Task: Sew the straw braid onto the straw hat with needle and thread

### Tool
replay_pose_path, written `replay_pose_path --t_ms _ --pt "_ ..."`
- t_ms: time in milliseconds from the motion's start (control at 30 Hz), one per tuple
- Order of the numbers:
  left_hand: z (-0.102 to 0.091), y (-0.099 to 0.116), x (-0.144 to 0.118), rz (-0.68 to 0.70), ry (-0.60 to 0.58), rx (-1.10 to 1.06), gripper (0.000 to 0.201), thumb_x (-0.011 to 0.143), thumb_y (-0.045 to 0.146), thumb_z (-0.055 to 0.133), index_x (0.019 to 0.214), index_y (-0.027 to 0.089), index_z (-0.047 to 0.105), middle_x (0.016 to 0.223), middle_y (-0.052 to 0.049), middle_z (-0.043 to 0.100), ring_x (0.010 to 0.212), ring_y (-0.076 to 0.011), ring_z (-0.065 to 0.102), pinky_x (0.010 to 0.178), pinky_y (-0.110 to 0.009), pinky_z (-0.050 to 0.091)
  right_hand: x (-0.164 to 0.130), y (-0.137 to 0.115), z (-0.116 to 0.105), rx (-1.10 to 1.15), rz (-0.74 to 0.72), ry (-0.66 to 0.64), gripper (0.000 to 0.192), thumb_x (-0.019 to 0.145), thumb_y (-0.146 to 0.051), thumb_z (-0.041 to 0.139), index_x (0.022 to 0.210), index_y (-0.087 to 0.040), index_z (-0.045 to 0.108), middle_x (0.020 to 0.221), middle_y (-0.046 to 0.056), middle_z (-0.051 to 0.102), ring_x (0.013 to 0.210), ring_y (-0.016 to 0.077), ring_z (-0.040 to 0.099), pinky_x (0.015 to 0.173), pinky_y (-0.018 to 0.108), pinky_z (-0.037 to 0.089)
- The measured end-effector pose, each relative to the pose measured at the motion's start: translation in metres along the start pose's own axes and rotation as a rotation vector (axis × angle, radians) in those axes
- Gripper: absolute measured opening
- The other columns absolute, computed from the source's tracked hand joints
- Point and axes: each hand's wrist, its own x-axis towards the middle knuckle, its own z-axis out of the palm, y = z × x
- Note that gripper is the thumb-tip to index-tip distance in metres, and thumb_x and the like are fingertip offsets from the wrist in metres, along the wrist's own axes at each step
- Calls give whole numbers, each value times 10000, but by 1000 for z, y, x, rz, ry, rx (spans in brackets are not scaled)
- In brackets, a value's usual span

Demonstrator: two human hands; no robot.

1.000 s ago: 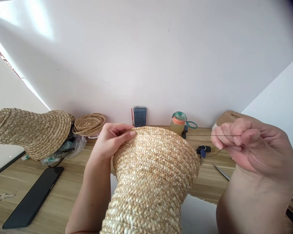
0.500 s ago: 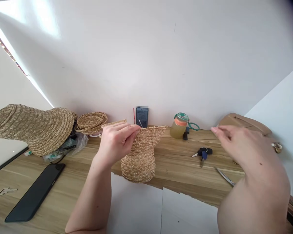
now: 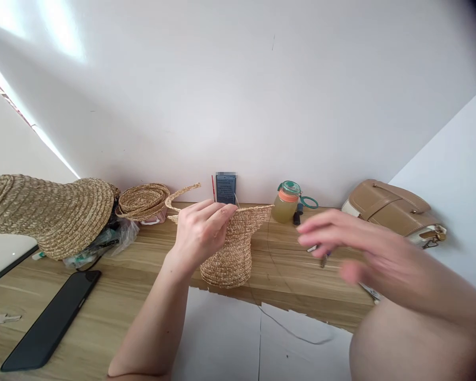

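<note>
Left hand [image 3: 200, 227] pinching straw hat [image 3: 232, 248] rim.
Right hand [image 3: 353, 248] blurred, fingers spread, holding nothing; needle [image 3: 237, 200] barely visible; keys partly hidden behind right hand.

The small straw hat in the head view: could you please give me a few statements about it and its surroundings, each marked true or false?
1. The left hand grips the small straw hat at its brim. True.
2. The right hand is pinching the hat's crown. False: it is open and blurred, off to the right of the hat, touching nothing that can be made out.
3. A dark thread hangs from the hat past the table edge. True.
4. The black phone stands upright against the wall. False: it lies flat on the wooden table, at the left.
5. A tan bag lies at the right, near the wall. True.
</note>
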Motion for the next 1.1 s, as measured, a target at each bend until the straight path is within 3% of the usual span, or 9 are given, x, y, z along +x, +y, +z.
replay_pose_path --t_ms 167,367,467,533,600,633,800,867,1100 --pt "2 6 1 21 5 -11 247 771 -6 533 937 146 636 753 -19 705 630 -116 576 599 -244 431 65 6 43 -281 236 87 451 852 -582 511 623 -198 568 574 7 511 515 141 448 475 268 332" --pt "3 5 0 20 0 -2 244 806 16 491 949 152 633 737 -28 701 641 -119 587 608 -245 438 57 -3 44 115 107 23 296 914 -376 505 694 -187 566 618 -10 518 548 112 449 499 237 350" --pt "3 4 -1 18 1 11 234 808 23 494 946 152 631 725 -24 696 621 -116 571 595 -245 430 39 -15 26 390 -168 -171 210 906 -257 536 722 -189 610 679 8 575 596 109 517 548 228 412" --pt "3 4 -1 19 -3 11 233 811 25 494 954 152 627 724 -23 694 616 -114 563 594 -245 426 29 -19 16 442 -369 -447 98 879 -217 586 864 -197 680 779 39 643 661 122 584 608 237 462" --pt "3 6 -1 24 2 2 245 818 26 487 978 158 619 742 -25 698 613 -111 555 594 -246 423 23 -20 11 382 -453 -647 206 838 -232 653 1038 -208 693 876 67 674 715 142 615 653 256 487" --pt "2 7 -1 33 14 -6 254 819 27 489 993 163 614 761 -27 704 612 -111 553 593 -247 422 22 -20 10 354 -444 -644 249 825 -244 670 1072 -216 691 878 67 674 710 143 611 645 257 486" --pt "1 22 0 115 113 -54 286 806 35 542 1060 160 586 860 -42 724 674 -119 599 615 -254 439 26 -19 19 328 -204 132 91 855 -202 628 862 -252 704 759 16 618 690 134 561 625 270 450" --pt "4 28 0 153 121 -78 301 816 47 540 1098 145 577 890 -54 725 738 -134 630 643 -265 457 31 -21 25 227 -164 330 85 852 -198 631 863 -254 694 805 20 620 746 151 564 687 304 458" --pt "19 40 -1 223 95 -132 281 848 72 487 1106 137 578 892 -75 728 764 -150 654 618 -268 466 39 -23 37 0 -125 326 66 879 -260 599 870 -247 663 855 32 626 785 176 572 703 340 470"
